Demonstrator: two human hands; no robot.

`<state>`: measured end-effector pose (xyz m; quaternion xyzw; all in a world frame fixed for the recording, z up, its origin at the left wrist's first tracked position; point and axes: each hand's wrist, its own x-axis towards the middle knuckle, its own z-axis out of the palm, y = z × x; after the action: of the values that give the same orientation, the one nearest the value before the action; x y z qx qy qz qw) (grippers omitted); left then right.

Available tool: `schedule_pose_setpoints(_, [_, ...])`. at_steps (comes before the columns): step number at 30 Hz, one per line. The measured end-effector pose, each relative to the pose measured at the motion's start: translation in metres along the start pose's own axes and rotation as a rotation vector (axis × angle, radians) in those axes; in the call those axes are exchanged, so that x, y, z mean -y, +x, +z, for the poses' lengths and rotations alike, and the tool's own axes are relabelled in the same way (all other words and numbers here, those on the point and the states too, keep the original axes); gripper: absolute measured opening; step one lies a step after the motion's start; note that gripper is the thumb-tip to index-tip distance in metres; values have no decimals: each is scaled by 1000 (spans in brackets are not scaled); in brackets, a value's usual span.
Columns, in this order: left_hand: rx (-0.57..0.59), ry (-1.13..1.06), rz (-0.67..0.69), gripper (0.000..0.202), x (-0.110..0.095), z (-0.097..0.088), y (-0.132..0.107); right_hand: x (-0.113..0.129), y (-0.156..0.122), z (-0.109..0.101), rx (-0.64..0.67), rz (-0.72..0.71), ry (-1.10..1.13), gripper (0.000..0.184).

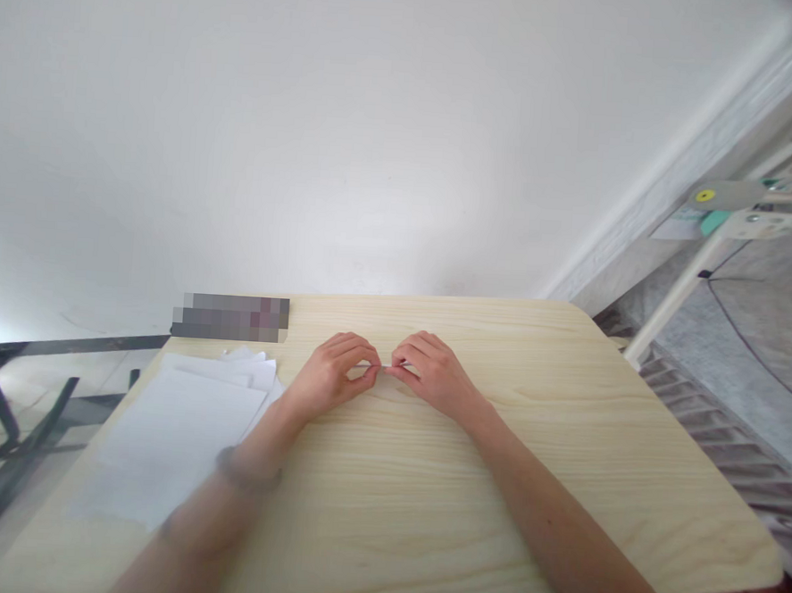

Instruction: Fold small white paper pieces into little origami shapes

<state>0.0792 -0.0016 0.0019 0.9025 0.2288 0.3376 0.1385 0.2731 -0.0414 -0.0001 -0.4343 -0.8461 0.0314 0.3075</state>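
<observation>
Above the far half of the wooden table [383, 501], my left hand [333, 375] and my right hand [437, 377] face each other with a small gap between them. Each pinches a thin white strip [384, 367] between thumb and fingertips. The strip runs roughly level from hand to hand, and fingers cover most of it. It looks like paper, but its exact kind is too small to tell. Loose white sheets of paper [184, 418] lie in an overlapping pile beside my left forearm, which wears a dark wristband.
A pixelated dark object [231, 318] lies at the table's far left corner. The white wall [391, 153] rises behind the table. Dark metal bars [12, 434] stand on the left. To the right are a pale metal frame [677, 305] and a grey cloth surface [756, 327].
</observation>
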Motion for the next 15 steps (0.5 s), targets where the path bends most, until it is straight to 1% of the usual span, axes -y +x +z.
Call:
schedule_pose_setpoints(3, [-30, -7, -35, 6, 2, -3, -1, -6, -3, -4, -24, 13, 20, 20])
schedule_pose_setpoints(6, [-74, -14, -86, 7, 5, -7, -2, -14, -9, -11, -53, 67, 34, 19])
schedule_pose_setpoints(9, [-92, -18, -127, 7, 6, -9, -3, -20, -13, -16, -91, 124, 47, 19])
schedule_pose_setpoints(12, [-100, -18, -135, 8, 6, -9, -4, -20, -14, -16, -108, 127, 70, 18])
schedule_pose_setpoints(15, [-92, -20, -107, 7, 5, -6, -3, -15, -12, -10, -125, 111, 108, 17])
